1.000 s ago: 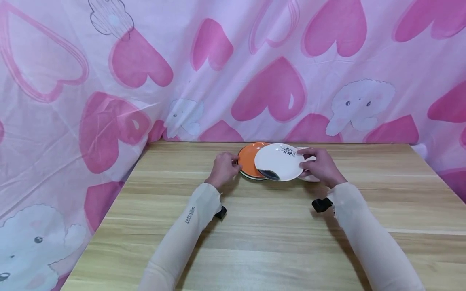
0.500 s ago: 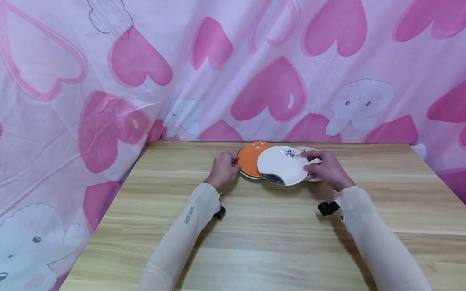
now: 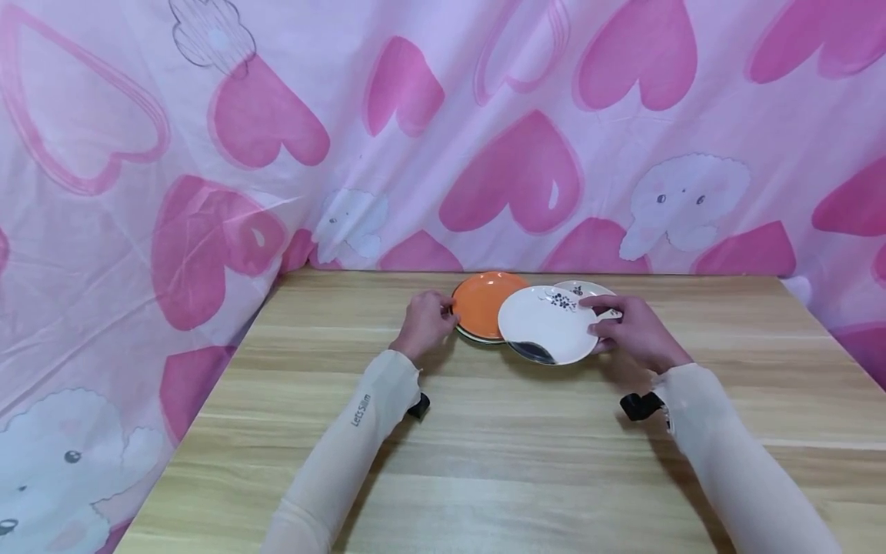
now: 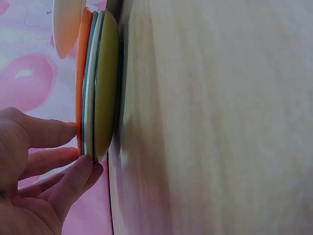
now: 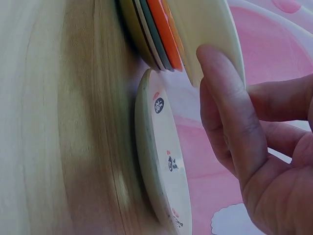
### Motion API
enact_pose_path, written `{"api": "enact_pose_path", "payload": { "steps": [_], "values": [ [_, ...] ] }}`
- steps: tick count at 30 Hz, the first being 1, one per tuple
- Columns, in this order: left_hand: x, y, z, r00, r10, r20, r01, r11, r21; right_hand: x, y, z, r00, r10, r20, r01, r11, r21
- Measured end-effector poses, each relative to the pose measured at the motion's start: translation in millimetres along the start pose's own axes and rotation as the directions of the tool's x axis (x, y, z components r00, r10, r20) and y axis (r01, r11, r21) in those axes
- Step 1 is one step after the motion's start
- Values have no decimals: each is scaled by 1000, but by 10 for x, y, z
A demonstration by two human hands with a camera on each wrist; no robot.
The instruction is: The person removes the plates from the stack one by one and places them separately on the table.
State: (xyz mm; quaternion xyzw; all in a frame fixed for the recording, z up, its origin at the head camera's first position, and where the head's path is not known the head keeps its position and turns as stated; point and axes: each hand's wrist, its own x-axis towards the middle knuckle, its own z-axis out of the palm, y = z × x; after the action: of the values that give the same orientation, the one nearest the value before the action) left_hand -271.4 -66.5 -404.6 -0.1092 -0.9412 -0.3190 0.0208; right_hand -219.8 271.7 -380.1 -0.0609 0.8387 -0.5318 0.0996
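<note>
My right hand (image 3: pixel 637 331) pinches the right rim of a white plate (image 3: pixel 547 327) with a dark floral print and a black patch. In the right wrist view, thumb (image 5: pixel 230 107) and fingers clasp that white plate (image 5: pixel 210 29) above the table. At the left, a stack of plates lies with an orange plate (image 3: pixel 487 304) on top, partly covered from above by the white one. Fingers of my left hand (image 3: pixel 424 323) hold the stack's left edge. Seen from the left wrist, grey-green, pale and olive plates (image 4: pixel 106 88) sit under the orange one (image 4: pixel 82 83).
Behind my right hand, another white plate (image 3: pixel 584 288) with small dark motifs lies on the wooden table (image 3: pixel 484 462), partly hidden. A pink heart-print cloth (image 3: pixel 512 169) hangs along the table's back and left edges. Black straps (image 3: pixel 640 405) show at both wrists.
My right hand has drawn the white plate to the right and toward me, uncovering more of the orange plate and the rear white plate. The left hand has stayed in place.
</note>
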Motion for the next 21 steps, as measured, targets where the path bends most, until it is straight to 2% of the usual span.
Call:
{"api": "enact_pose_path", "payload": {
  "steps": [11, 16, 21],
  "values": [
    [-15, -14, -4, 997, 61, -46, -59, 997, 46, -107, 51, -186, 998, -2, 69, 9, 995, -99],
    [-4, -16, -15, 998, 61, -36, -59, 998, 37, -168, 65, -248, 995, -11, 102, 21, 994, -106],
    [10, -20, -11, 998, 54, -31, -53, 998, 29, -227, 91, -276, 996, -3, 92, 13, 994, -112]
  ]
}}
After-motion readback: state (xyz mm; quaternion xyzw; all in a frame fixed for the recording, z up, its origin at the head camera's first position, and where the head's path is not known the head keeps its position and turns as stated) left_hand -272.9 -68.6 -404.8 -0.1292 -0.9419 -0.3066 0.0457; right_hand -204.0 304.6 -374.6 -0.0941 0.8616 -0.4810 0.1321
